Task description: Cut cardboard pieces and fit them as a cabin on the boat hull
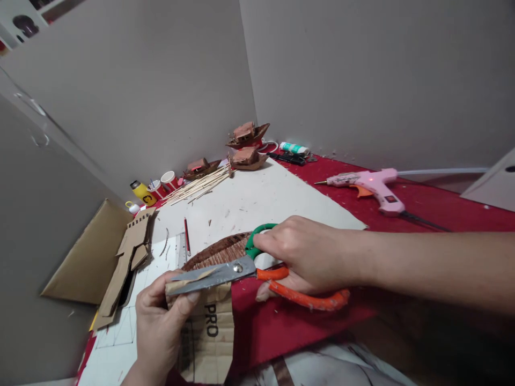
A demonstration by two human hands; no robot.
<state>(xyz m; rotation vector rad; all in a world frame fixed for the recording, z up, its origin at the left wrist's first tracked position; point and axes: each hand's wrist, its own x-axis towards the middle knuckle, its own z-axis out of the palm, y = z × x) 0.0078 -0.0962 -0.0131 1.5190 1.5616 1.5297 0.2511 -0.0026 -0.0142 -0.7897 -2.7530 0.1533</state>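
Observation:
My right hand [301, 252] is closed on the scissors [237, 268], which have one green and one orange handle. Their blades point left and stand slightly apart around a small cardboard strip [193, 280]. The fingers of my left hand [164, 311] pinch that strip near the blade tips. Below the blades hangs a creased piece of brown cardboard [213, 332] printed "PRO"; whether it joins the strip is hidden. Behind the scissors lies a brown ribbed boat hull [219, 252], partly covered by the blades and my right hand.
A pink glue gun [374, 187] lies on the red cloth [454, 209] at right. Small model boats [247, 158], thin sticks [201, 185], cups [169, 179] and a yellow bottle [142, 193] stand at the back. Cut cardboard [124, 262], a pencil [187, 236] and a ruler [181, 249] lie left.

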